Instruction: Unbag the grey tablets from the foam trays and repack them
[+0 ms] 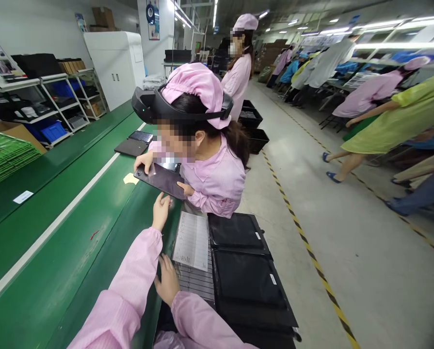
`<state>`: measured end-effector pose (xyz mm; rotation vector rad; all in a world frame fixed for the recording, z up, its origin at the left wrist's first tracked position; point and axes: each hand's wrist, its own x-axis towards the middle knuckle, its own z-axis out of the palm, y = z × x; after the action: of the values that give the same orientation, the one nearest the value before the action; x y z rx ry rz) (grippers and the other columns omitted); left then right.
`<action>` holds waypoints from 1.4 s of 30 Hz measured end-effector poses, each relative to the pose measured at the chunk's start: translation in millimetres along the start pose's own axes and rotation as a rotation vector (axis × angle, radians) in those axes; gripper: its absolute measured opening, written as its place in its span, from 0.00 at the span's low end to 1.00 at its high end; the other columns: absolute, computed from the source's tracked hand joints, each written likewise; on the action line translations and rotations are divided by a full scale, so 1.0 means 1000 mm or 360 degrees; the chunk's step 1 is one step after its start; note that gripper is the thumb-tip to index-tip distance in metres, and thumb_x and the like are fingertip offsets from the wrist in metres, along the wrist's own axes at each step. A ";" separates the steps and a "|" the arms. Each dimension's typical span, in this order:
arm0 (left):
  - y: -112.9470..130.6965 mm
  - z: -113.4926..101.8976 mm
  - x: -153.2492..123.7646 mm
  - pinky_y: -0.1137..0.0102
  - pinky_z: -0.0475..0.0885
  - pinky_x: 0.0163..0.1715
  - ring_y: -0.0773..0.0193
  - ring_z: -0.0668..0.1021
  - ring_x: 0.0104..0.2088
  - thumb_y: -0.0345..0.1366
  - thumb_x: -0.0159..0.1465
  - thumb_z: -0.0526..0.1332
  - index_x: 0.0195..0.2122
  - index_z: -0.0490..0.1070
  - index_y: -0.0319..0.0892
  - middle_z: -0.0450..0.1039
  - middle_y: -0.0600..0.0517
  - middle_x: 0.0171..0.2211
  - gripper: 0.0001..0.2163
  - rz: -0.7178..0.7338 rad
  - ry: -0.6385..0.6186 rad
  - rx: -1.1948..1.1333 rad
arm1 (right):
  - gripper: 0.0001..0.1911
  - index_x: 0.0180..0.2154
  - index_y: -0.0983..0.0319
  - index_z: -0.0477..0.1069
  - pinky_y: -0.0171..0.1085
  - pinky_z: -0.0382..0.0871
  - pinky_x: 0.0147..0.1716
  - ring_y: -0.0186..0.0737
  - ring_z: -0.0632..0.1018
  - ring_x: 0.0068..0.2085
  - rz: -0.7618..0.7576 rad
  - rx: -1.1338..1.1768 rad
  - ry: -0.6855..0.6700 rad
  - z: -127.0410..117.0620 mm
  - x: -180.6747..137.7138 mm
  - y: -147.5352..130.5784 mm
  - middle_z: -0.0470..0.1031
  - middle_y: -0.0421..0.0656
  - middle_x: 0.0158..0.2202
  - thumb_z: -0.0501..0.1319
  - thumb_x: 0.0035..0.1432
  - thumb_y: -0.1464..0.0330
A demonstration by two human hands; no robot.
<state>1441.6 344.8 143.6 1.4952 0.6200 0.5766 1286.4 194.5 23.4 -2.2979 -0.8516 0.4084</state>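
Note:
My left hand (161, 212) reaches out over the green bench, its fingers stretched toward the lower edge of a dark tablet (162, 180). Whether a fingertip touches it I cannot tell. A co-worker in pink, wearing a black headset (187, 109), grips that tablet with both hands. Close to me, my right hand (168, 281) lies at the bench edge with its fingers extended and nothing visible in them. Beside it, a printed sheet (191, 241) lies on a wire rack (197, 283). Black flat cases with white labels (246, 278) are to the right.
The green bench (56, 242) has a white stripe running along it. Further up it lie a dark folder (131, 147) and a yellow paper piece (130, 179). Black bins (256, 140) stand on the floor behind the co-worker. Other people work at the right.

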 end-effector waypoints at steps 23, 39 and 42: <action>-0.202 -0.236 -0.233 0.45 0.58 0.57 0.43 0.63 0.63 0.50 0.67 0.40 0.63 0.60 0.37 0.58 0.31 0.62 0.30 -0.0475 0.1108 0.2043 | 0.32 0.66 0.66 0.51 0.47 0.42 0.67 0.44 0.49 0.69 0.0166 -0.0306 0.0081 0.057 0.073 0.042 0.45 0.46 0.69 0.50 0.62 0.65; -0.191 -0.231 -0.231 0.46 0.58 0.58 0.44 0.62 0.63 0.50 0.68 0.38 0.62 0.61 0.34 0.58 0.31 0.62 0.31 -0.0521 0.1107 0.2081 | 0.32 0.66 0.67 0.53 0.47 0.43 0.67 0.45 0.51 0.69 0.0169 -0.0313 0.0087 0.059 0.074 0.041 0.46 0.47 0.69 0.50 0.62 0.65; -0.195 -0.232 -0.232 0.46 0.58 0.58 0.43 0.63 0.62 0.50 0.67 0.39 0.61 0.62 0.33 0.58 0.31 0.62 0.31 -0.0520 0.1115 0.2080 | 0.32 0.66 0.67 0.53 0.47 0.42 0.67 0.45 0.50 0.69 0.0169 -0.0303 0.0080 0.060 0.075 0.042 0.46 0.47 0.69 0.50 0.62 0.65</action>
<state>1108.3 351.3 -42.0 2.2869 2.0105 0.4149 1333.0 248.0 -54.3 -2.5260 -0.7744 0.3259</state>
